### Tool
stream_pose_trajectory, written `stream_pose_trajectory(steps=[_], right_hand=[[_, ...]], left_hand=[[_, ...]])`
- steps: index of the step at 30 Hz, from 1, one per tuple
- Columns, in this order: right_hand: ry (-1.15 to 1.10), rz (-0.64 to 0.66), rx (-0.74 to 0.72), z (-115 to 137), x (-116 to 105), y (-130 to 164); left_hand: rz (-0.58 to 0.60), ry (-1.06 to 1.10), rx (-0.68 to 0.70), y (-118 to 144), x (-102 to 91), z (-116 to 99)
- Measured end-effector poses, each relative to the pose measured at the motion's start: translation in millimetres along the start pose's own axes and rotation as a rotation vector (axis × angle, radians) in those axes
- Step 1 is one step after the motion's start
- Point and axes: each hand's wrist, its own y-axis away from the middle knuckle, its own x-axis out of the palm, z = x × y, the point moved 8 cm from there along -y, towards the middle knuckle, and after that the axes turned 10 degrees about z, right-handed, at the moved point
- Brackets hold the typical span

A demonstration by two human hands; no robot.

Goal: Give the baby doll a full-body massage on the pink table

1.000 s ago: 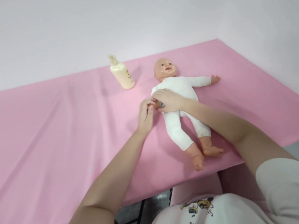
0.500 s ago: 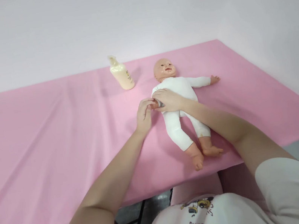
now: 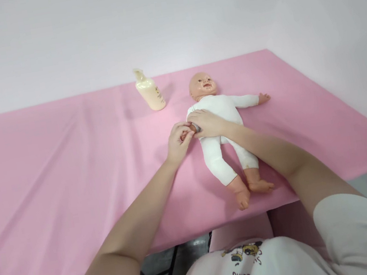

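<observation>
A baby doll [image 3: 223,108] with a white cloth body lies on its back, head toward the far edge. Its arm on my left side is bent down to my hands. My left hand [image 3: 179,142] is closed around that arm's small hand, thumb and fingers bent over it. My right hand [image 3: 206,123] wraps the white sleeve of the same arm, just above the wrist, and partly hides it. The doll's other arm stretches out to the right, and both its legs point toward me.
A pump bottle [image 3: 151,95] of pale yellow liquid stands beyond my left hand, left of the doll's head. Pink cloth [image 3: 80,173] with soft folds covers the table. The table's near edge runs just in front of my body.
My left thumb has shifted right and over the doll's hand, and more of that small hand is now within my fingers. My right hand stays in place.
</observation>
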Motion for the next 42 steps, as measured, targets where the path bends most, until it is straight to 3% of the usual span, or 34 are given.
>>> stream_pose_trajectory(steps=[8,23,32,42], right_hand=[[0.009,-0.002,0.007,-1,3,-1],[0.036,-0.019,-0.017,-2,4,-2],[0.004,-0.025,-0.031,-2,2,0],[0.0,-0.024,-0.037,-3,3,-2]], left_hand=[[0.011,0.004,-0.024,2,4.0,3],[-0.015,0.293,-0.077,6,7.4,17],[-0.05,0.219,-0.032,5,0.1,7],[-0.016,0.325,-0.046,6,6.7,15]])
